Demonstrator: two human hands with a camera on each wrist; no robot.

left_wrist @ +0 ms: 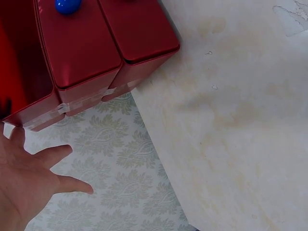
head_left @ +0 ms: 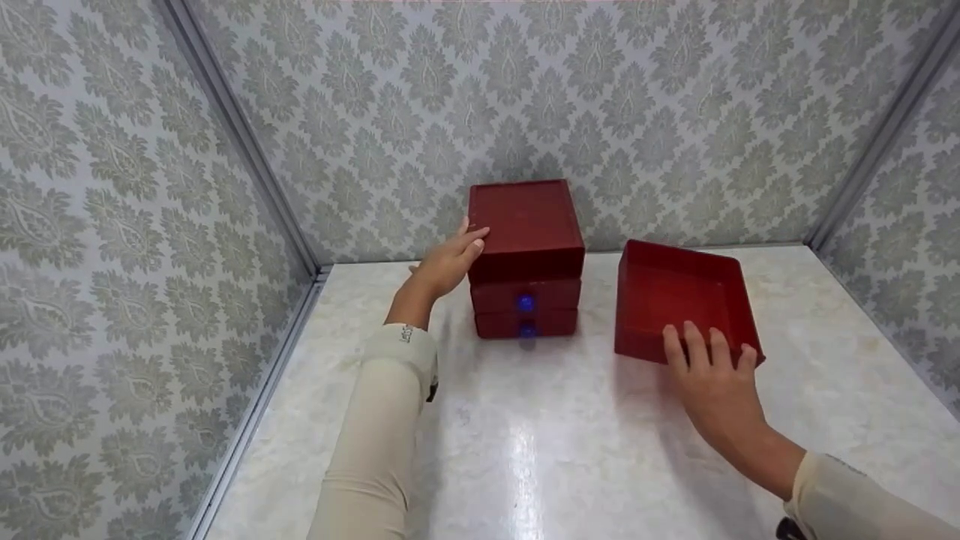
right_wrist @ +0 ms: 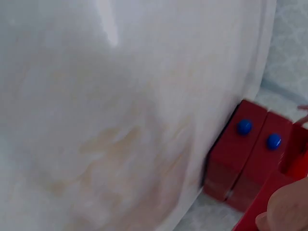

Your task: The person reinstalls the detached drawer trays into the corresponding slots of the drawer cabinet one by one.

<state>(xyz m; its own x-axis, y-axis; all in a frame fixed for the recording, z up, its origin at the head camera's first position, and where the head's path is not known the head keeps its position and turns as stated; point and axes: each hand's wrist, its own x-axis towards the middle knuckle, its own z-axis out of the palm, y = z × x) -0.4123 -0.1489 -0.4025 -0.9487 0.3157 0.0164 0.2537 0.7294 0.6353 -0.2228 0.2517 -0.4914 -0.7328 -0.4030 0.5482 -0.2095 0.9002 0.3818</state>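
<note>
A small dark red drawer cabinet (head_left: 525, 217) stands near the back wall. Its top slot is empty, and two shut drawers with blue knobs (head_left: 526, 303) sit below. My left hand (head_left: 444, 264) rests against the cabinet's upper left side and top edge, its other fingers spread apart in the left wrist view. To the right, my right hand (head_left: 716, 390) grips the near wall of a loose red drawer (head_left: 675, 289), fingers over the rim. The drawer is tilted with its inside towards me, and it looks empty. My hand hides part of its near wall.
The pale, marbled tabletop (head_left: 480, 450) reflects light in front of the cabinet. Patterned panels (head_left: 510, 90) enclose the back and both sides. A metal frame strip (head_left: 255, 420) runs along the table's left edge.
</note>
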